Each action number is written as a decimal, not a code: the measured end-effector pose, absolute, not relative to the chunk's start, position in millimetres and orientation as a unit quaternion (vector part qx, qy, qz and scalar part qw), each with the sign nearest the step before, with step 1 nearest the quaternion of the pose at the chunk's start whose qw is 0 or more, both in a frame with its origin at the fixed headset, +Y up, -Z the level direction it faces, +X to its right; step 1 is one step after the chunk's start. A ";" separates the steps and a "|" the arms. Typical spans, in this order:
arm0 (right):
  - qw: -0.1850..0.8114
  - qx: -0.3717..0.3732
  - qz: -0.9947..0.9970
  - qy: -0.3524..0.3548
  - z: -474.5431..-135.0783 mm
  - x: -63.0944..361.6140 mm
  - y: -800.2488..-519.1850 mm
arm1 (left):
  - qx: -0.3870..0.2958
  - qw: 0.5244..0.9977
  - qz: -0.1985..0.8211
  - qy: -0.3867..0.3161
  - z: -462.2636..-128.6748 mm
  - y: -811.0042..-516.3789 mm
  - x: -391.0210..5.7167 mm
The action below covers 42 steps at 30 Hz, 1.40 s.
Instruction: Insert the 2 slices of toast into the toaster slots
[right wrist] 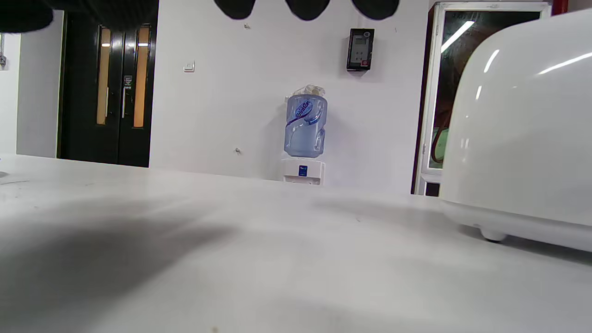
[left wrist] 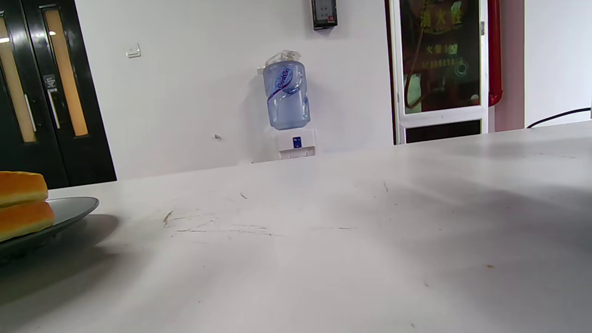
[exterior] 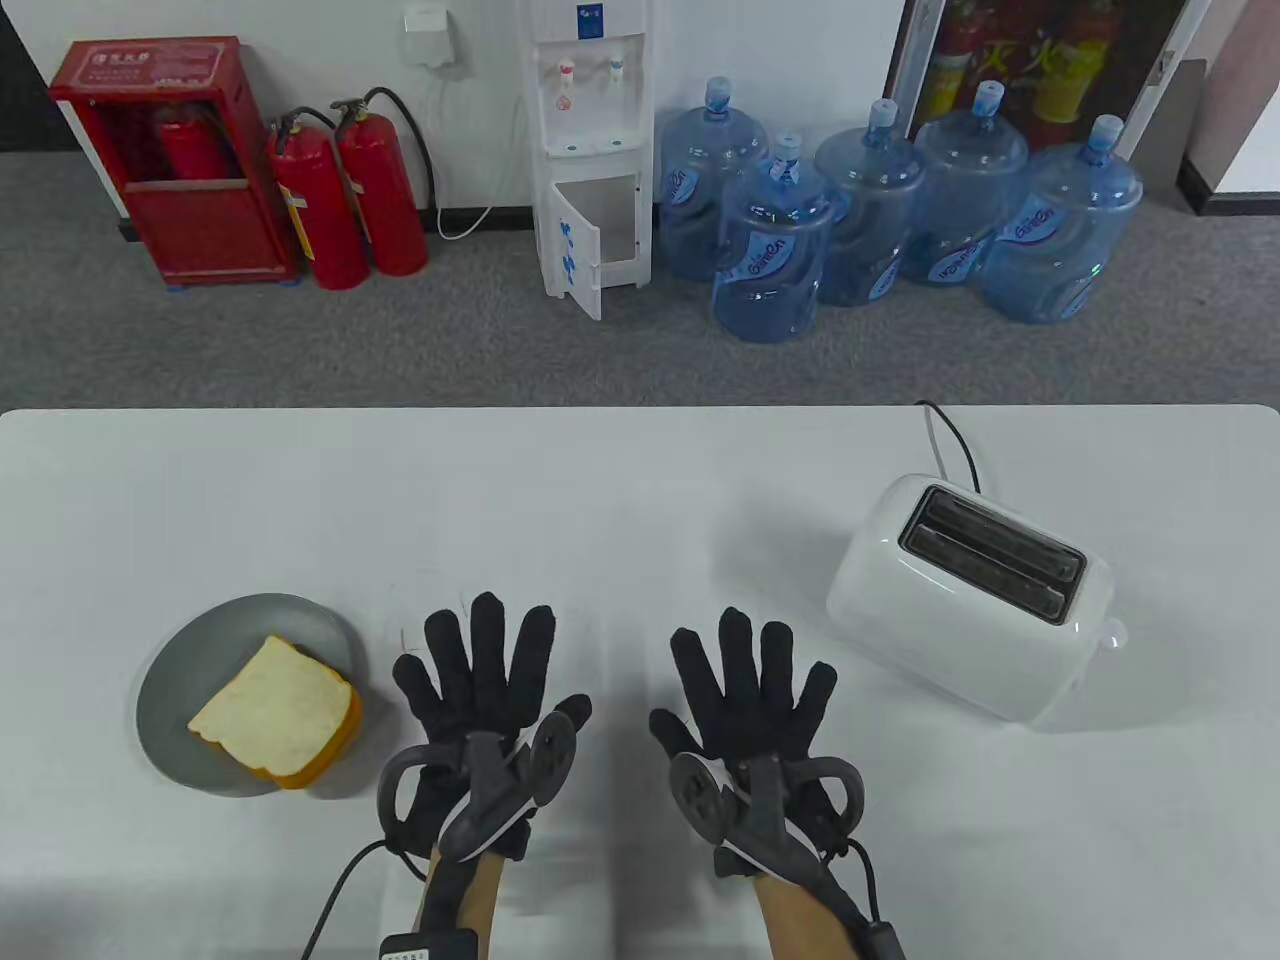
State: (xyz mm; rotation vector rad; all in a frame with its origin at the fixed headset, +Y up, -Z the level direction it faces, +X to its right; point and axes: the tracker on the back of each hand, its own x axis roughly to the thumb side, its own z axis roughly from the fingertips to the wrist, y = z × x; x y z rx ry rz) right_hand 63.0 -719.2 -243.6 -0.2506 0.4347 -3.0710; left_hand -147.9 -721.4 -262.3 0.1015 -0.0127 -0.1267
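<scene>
Two stacked slices of toast [exterior: 277, 722] lie on a grey plate [exterior: 175, 660] at the table's left front; their orange crusts [left wrist: 21, 203] show at the left edge of the left wrist view. A white toaster [exterior: 968, 598] with two dark empty slots stands at the right, its side [right wrist: 522, 138] filling the right of the right wrist view. My left hand [exterior: 480, 665] lies flat with fingers spread, just right of the plate and holding nothing. My right hand [exterior: 750, 680] lies flat the same way, left of the toaster, its fingertips [right wrist: 306, 9] at the top edge.
The toaster's black cord [exterior: 950, 435] runs off the table's far edge. Beyond the table on the floor stand a water dispenser [exterior: 590, 150], several blue water bottles [exterior: 870, 215] and red fire extinguishers [exterior: 345, 200]. Bare white tabletop [exterior: 600, 500] lies between plate and toaster.
</scene>
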 end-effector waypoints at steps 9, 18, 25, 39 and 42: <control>0.010 -0.080 -0.987 0.139 -244.5 63.8 -721.1 | 0.049 0.996 -0.068 -0.004 -261.6 -719.1 -147.8; -0.001 -0.073 -0.988 0.138 -246.0 67.2 -720.7 | 0.041 0.997 -0.067 -0.002 -262.2 -718.9 -147.9; -0.007 -0.076 -0.988 0.134 -246.3 67.5 -720.9 | 0.054 0.997 -0.053 0.001 -262.9 -717.1 -148.9; -0.029 -0.083 -0.987 0.135 -245.8 72.0 -719.9 | 0.035 0.994 -0.086 0.064 -272.1 -680.4 -231.6; -0.033 -0.083 -0.987 0.134 -246.2 72.1 -720.6 | 0.014 0.991 -0.102 0.086 -272.7 -676.4 -254.9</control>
